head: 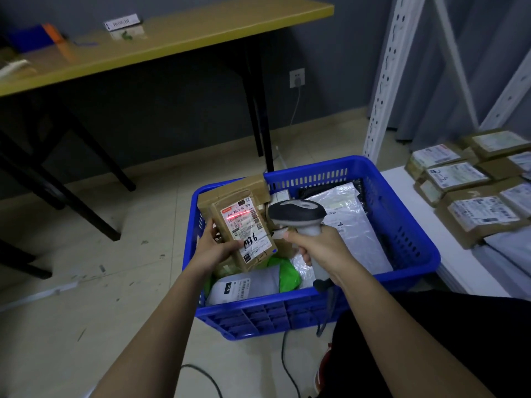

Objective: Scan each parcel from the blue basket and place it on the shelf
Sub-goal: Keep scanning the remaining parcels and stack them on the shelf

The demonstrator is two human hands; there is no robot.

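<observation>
The left hand point(214, 248) holds a small brown parcel point(242, 229) above the left side of the blue basket point(408, 225), with the thumb lying on the lower part of its white label and the fingers behind it. The right hand point(319, 248) is wrapped around the handle of a grey scanner point(298, 215), whose head points at the parcel; a red line of light falls across the top of the label. Inside the basket lie other parcels: a larger brown box point(227, 191) at the far left corner, grey and white bags point(350, 214), and a green bag point(284, 274). On the white shelf point(459, 254), at the right of the basket, brown parcels point(474, 202) lie in rows.
</observation>
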